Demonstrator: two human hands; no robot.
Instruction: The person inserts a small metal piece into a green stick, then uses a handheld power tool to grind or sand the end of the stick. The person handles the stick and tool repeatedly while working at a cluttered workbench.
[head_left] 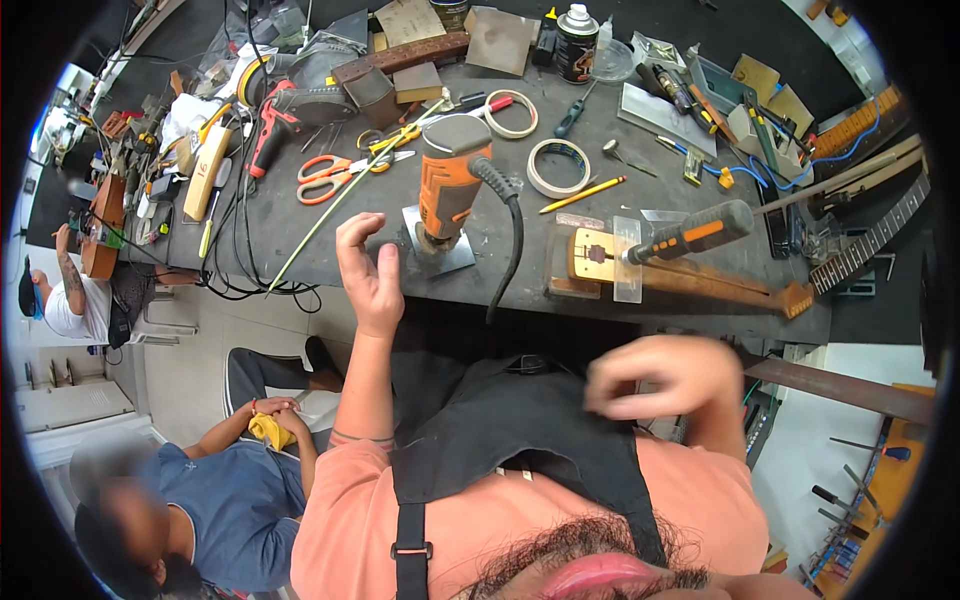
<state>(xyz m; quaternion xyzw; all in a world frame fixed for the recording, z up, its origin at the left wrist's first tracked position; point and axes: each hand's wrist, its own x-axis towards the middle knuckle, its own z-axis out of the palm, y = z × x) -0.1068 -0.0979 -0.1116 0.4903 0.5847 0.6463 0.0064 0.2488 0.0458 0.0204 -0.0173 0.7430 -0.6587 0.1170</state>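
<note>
My left hand (370, 270) is raised at the bench's front edge, fingers loosely bent and thumb apart, holding nothing. Just right of it an orange and black handheld router (450, 185) stands upright on its square metal base plate (445, 258), its black cord (517, 235) hanging over the edge. My right hand (665, 380) is in front of my apron, its fingers curled and smeared by motion. Beyond it lies a wooden guitar neck (715, 283), with a clear plastic plate (627, 262) across its heel end. A grey and orange tool handle (695, 232) slants above the neck.
Orange-handled scissors (325, 178), tape rolls (558, 167), a yellow pencil (583, 195) and a screwdriver (570, 118) lie on the dark bench (350, 235). Cables (240, 215) hang at left. A seated person (235, 490) is close on my left; another works farther off.
</note>
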